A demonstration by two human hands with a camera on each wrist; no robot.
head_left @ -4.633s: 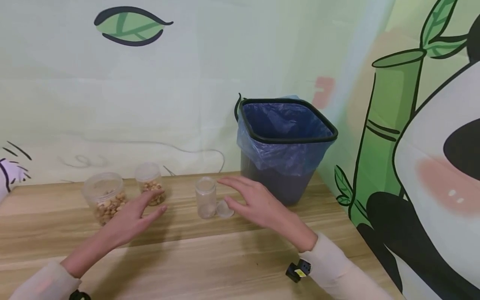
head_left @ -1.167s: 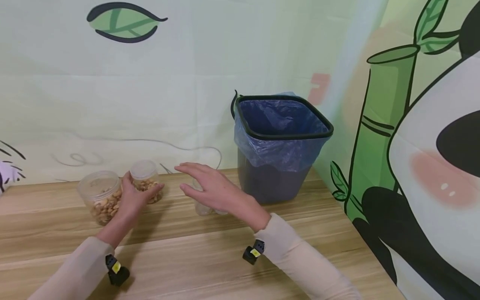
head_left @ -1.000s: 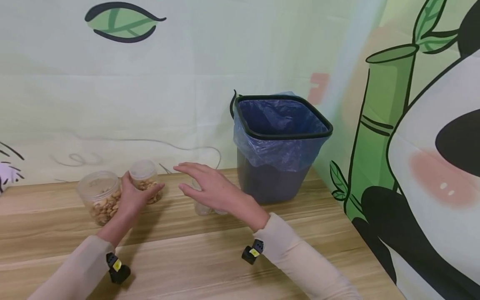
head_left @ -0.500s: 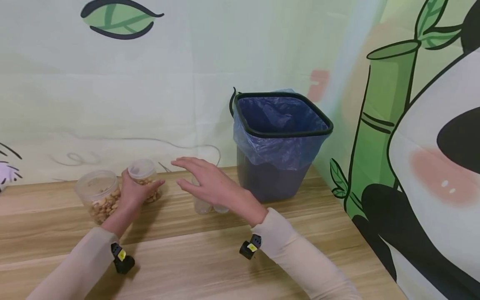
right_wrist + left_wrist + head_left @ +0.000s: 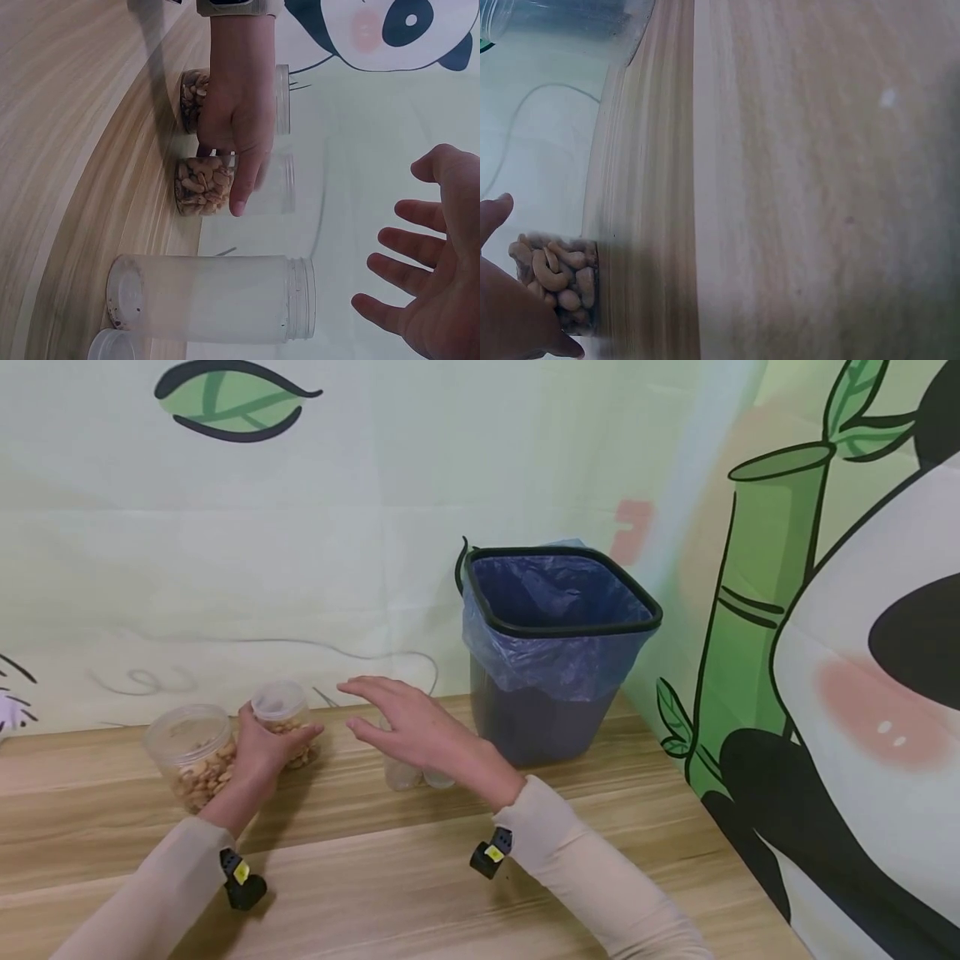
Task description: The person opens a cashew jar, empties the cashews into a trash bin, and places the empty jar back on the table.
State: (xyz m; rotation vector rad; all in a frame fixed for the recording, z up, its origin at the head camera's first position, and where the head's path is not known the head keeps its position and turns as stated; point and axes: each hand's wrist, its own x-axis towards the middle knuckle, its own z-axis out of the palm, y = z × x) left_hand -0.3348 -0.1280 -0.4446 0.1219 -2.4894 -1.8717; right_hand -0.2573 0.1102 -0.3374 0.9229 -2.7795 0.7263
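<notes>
My left hand (image 5: 264, 750) has thumb and fingers around a small clear jar (image 5: 281, 698) part-filled with cashews, which stands upright on the table. Those cashews (image 5: 562, 277) show beyond the hand in the left wrist view. Just left of it is a wider clear jar (image 5: 192, 747) of nuts, partly hidden by the hand. My right hand (image 5: 408, 727) hovers with fingers spread, holding nothing. Behind and below it stands a tall clear jar (image 5: 217, 296), open at the top, with only a few specks inside. A round translucent lid (image 5: 116, 346) lies beside that jar's base.
A dark bin (image 5: 528, 727) lined with a blue bag stands at the back right of the wooden table (image 5: 360, 893). A printed cloth wall (image 5: 322, 552) rises along the table's back edge. Panda artwork covers the right side.
Since the earliest frame, my left hand has gone from hovering to around the small cashew jar. My right hand has shifted left over the tall jar. During the last second both hands barely move.
</notes>
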